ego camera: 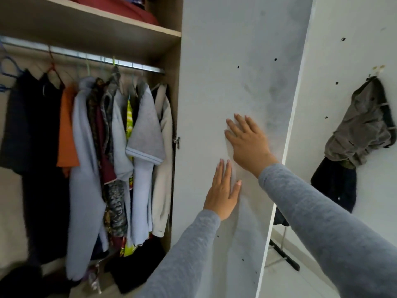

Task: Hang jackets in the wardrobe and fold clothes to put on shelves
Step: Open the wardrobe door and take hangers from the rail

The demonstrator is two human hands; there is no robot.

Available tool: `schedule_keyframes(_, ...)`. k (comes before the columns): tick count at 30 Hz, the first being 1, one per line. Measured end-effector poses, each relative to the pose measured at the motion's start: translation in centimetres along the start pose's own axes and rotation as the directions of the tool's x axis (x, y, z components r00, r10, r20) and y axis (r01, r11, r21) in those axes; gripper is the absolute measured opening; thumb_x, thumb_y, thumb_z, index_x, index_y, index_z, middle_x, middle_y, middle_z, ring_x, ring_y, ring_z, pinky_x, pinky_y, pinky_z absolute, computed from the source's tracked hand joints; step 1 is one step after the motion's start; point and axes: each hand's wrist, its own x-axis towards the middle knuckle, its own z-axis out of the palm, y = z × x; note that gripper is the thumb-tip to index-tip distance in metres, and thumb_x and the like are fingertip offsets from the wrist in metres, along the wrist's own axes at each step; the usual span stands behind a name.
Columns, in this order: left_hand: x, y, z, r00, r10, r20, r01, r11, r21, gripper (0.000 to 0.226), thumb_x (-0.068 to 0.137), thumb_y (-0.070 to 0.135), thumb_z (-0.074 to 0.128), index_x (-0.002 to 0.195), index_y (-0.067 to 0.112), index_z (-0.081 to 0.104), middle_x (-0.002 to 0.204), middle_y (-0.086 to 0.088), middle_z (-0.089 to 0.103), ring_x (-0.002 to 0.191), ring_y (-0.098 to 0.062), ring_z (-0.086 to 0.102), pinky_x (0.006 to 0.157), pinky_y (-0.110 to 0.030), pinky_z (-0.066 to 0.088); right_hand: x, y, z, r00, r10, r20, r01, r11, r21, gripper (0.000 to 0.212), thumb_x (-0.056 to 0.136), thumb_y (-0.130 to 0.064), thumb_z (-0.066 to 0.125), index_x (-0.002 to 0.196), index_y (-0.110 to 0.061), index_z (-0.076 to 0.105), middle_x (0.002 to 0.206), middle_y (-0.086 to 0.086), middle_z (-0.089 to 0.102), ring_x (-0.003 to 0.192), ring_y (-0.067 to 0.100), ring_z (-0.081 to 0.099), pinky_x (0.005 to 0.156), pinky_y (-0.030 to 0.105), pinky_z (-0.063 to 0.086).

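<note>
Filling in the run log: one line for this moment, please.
hands: left hand and right hand flat on wardrobe door | holding: nothing | rail: clothes hung

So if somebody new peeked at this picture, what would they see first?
Probably the two hands in grey sleeves, the left hand below the right hand, both pressed flat on the big white wardrobe door in the middle. Next, on the left, the row of clothes on the metal rail, where an orange top stands out. On the far right wall hangs a crumpled olive-grey jacket.
</note>
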Motion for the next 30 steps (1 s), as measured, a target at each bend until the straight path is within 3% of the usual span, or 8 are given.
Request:
schedule_keyframes(5, -1.6, -3.1, -3.8, 0.995, -0.036, 0.098, 0.027, 0.996, 0.090, 0.061, 0.099, 0.045, 0.029, 0.151, 0.021, 0.007, 0.158, 0.008, -0.006, 0.144, -0.004, -0.007, 0.118, -0.024, 0.005, 1.7, -3.5, 0.7, 0.997, -0.006, 0.072, -0.008, 0.982, 0.189, 0.049, 0.094, -0.019, 0.035, 0.143, -0.015, 0.035, 0.158, 0.008, 0.011, 0.147, 0.025, 0.000, 0.117, 0.041, -0.006)
schedule_keyframes(8, -2.2, -6.0, -7.9, 0.986, -0.154, 0.062, 0.145, 0.980, 0.134, 0.056, 0.101, 0.040, 0.030, 0.150, 0.022, 0.011, 0.158, 0.011, -0.004, 0.144, -0.004, -0.005, 0.118, -0.028, 0.007, 3.6, -7.1, 0.8, 0.989, 0.020, 0.143, -0.074, 0.919, 0.387, 0.052, 0.090, -0.017, 0.038, 0.142, -0.015, 0.037, 0.154, 0.010, 0.021, 0.144, 0.030, 0.011, 0.118, 0.045, 0.005)
schedule_keyframes(12, -2.9, -11.2, -15.2, 0.961, -0.262, -0.086, 0.272, 0.950, 0.150, 0.053, 0.101, 0.038, 0.034, 0.147, 0.016, 0.024, 0.157, 0.002, 0.013, 0.144, -0.012, 0.009, 0.117, -0.030, 0.014, 7.9, -12.1, -0.9, 0.984, -0.037, 0.174, -0.108, 0.651, 0.751, 0.052, 0.087, -0.014, 0.045, 0.139, -0.009, 0.041, 0.142, 0.018, 0.038, 0.132, 0.035, 0.035, 0.110, 0.043, 0.029)
schedule_keyframes(15, -3.9, -15.0, -21.6, 0.920, -0.301, -0.251, 0.349, 0.921, 0.173, 0.041, 0.100, 0.030, 0.039, 0.135, 0.009, 0.043, 0.140, -0.006, 0.040, 0.132, -0.020, 0.035, 0.108, -0.027, 0.028, 11.5, -16.5, -3.3, 0.985, -0.132, 0.110, -0.039, 0.454, 0.890, 0.049, 0.090, -0.013, 0.047, 0.138, -0.004, 0.042, 0.141, 0.021, 0.041, 0.129, 0.035, 0.040, 0.105, 0.035, 0.035)
schedule_keyframes(20, -5.8, -21.2, -32.3, 0.804, -0.375, -0.462, 0.472, 0.874, 0.112, 0.026, 0.099, 0.024, 0.040, 0.107, 0.006, 0.058, 0.106, -0.005, 0.051, 0.100, -0.018, 0.052, 0.089, -0.030, 0.042, 16.9, -24.4, -7.4, 0.978, -0.209, -0.017, 0.083, 0.311, 0.947, 0.045, 0.094, -0.020, 0.047, 0.137, -0.009, 0.043, 0.140, 0.016, 0.042, 0.123, 0.032, 0.046, 0.097, 0.036, 0.041)
schedule_keyframes(24, -6.2, -26.3, -40.3, 0.626, -0.398, -0.671, 0.533, 0.846, -0.005, 0.023, 0.098, 0.022, 0.043, 0.095, 0.007, 0.059, 0.097, -0.008, 0.055, 0.091, -0.023, 0.056, 0.081, -0.031, 0.043, 22.3, -29.7, -11.3, 0.969, -0.197, -0.150, 0.195, 0.230, 0.953, 0.039, 0.096, -0.023, 0.047, 0.132, -0.010, 0.047, 0.129, 0.013, 0.051, 0.114, 0.027, 0.052, 0.089, 0.033, 0.045)
schedule_keyframes(27, -6.0, -29.8, -45.8, 0.489, -0.472, -0.733, 0.527, 0.830, -0.183, 0.022, 0.098, 0.023, 0.043, 0.088, 0.007, 0.056, 0.093, -0.016, 0.059, 0.089, -0.031, 0.057, 0.078, -0.035, 0.044, 26.7, -33.2, -15.3, 0.964, -0.098, -0.246, 0.255, 0.098, 0.962, 0.031, 0.094, -0.020, 0.051, 0.121, -0.005, 0.054, 0.114, 0.013, 0.059, 0.105, 0.025, 0.056, 0.083, 0.027, 0.043)
schedule_keyframes(30, -5.2, -33.2, -51.3, 0.430, -0.550, -0.716, 0.453, 0.817, -0.356, 0.020, 0.099, 0.021, 0.041, 0.092, 0.011, 0.055, 0.085, -0.007, 0.056, 0.079, -0.019, 0.053, 0.073, -0.032, 0.043, 31.8, -36.9, -19.7, 0.953, -0.012, -0.301, 0.301, -0.042, 0.953, 0.024, 0.093, -0.018, 0.052, 0.114, -0.007, 0.058, 0.114, 0.010, 0.061, 0.107, 0.023, 0.056, 0.078, 0.020, 0.040)
